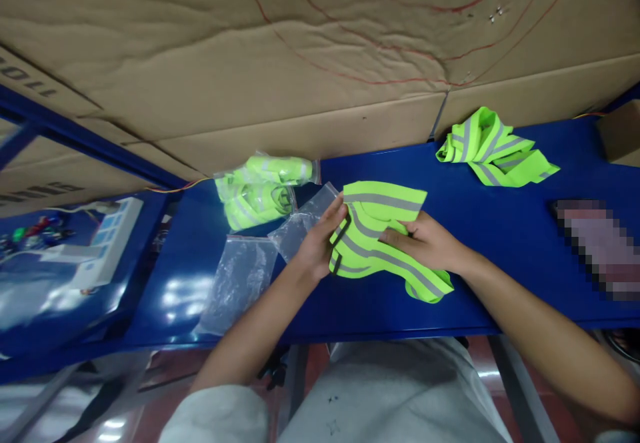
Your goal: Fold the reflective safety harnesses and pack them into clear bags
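Both hands hold a neon yellow-green strap (373, 233) with grey reflective stripes, partly folded, above the blue shelf. My left hand (320, 239) grips its left edge, beside two black pieces on the strap. My right hand (427, 239) is closed on the strap's right part, with the thumb lying over the fabric and the other fingers partly hidden. One end of the strap hangs toward the lower right. At the back right lies a loose heap of similar straps (493, 149). Bagged straps (260, 189) lie at the back left.
Two clear plastic bags, one (240, 279) nearer the front edge and one (303, 223) beside my left hand, lie on the blue shelf (380, 316). A pixelated flat object (600, 243) is at the right. Cardboard (300, 63) stands behind; a white power strip (110, 243) is far left.
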Available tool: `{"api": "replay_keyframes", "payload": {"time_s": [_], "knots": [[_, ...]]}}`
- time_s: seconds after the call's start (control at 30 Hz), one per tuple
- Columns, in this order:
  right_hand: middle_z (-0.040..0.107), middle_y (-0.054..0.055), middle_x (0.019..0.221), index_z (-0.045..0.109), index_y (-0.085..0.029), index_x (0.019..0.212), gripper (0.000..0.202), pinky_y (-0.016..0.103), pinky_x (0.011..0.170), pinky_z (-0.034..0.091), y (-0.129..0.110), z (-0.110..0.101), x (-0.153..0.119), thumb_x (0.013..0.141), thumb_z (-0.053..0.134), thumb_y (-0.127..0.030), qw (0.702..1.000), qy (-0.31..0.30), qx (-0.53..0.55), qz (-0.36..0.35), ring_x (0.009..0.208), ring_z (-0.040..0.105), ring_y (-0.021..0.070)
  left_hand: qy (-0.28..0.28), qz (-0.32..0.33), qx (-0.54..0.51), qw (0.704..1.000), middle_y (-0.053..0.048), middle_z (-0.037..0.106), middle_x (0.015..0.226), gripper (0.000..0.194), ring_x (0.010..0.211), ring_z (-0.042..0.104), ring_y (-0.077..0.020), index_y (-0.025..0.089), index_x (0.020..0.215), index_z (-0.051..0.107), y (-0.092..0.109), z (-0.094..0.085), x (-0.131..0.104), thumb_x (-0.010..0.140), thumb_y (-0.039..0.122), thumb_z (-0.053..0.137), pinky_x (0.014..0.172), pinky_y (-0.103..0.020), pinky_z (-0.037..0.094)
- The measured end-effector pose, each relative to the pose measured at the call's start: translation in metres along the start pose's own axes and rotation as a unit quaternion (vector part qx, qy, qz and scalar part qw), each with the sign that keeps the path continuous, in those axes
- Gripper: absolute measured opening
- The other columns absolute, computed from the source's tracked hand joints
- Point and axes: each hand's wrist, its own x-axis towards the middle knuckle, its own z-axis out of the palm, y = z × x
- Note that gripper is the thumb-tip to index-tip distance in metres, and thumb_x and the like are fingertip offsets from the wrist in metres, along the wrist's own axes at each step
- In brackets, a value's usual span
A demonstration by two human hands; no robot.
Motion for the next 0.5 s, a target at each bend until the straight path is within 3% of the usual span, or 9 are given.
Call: {"api": "replay_keyframes", "payload": {"time_s": [0.07,0.17,0.37,0.5], "knots": [[0.056,-0.004,0.063,0.066,-0.018,0.077,0.039,0.023,0.054,0.039,0.000,-0.003,0.001,0.099,0.058,-0.049,1.000,-0.009,-0.024,0.014,0.057,0.050,0.0110,-0.004,0.009,-0.027,1.000,-0.005,0.077,0.106,0.062,0.108,0.072,-0.0305,0.026,0.125,0.066,0.000,-0.004,0.004,0.075,0.060,0.078,0.087,-0.039,0.058],[0.045,-0.006,0.060,0.060,-0.018,0.073,0.042,0.022,0.048,0.029,-0.003,-0.008,0.000,0.096,0.062,-0.053,0.999,-0.032,-0.012,0.014,0.053,0.036,0.0080,0.019,0.035,-0.045,0.998,-0.004,0.076,0.109,0.056,0.108,0.072,-0.0275,0.027,0.123,0.065,0.003,-0.009,0.008,0.077,0.055,0.079,0.089,-0.036,0.058],[0.063,0.000,0.082,0.068,-0.016,0.096,0.057,0.024,0.055,0.039,-0.007,-0.016,-0.004,0.079,0.072,-0.071,0.996,-0.083,0.026,0.015,0.068,0.051,0.0141,0.040,0.056,-0.058,0.996,-0.004,0.075,0.113,0.053,0.106,0.072,-0.0262,0.026,0.125,0.061,0.008,-0.008,0.008,0.080,0.050,0.078,0.087,-0.035,0.058],[0.068,0.002,0.090,0.072,-0.018,0.104,0.052,0.025,0.061,0.045,-0.005,-0.016,-0.004,0.082,0.071,-0.065,0.988,-0.120,0.061,0.076,0.074,0.058,0.0168,0.049,0.111,-0.032,0.992,-0.002,0.075,0.114,0.052,0.107,0.072,-0.0243,0.030,0.130,0.058,0.015,-0.009,0.008,0.084,0.042,0.078,0.087,-0.032,0.057]]}}
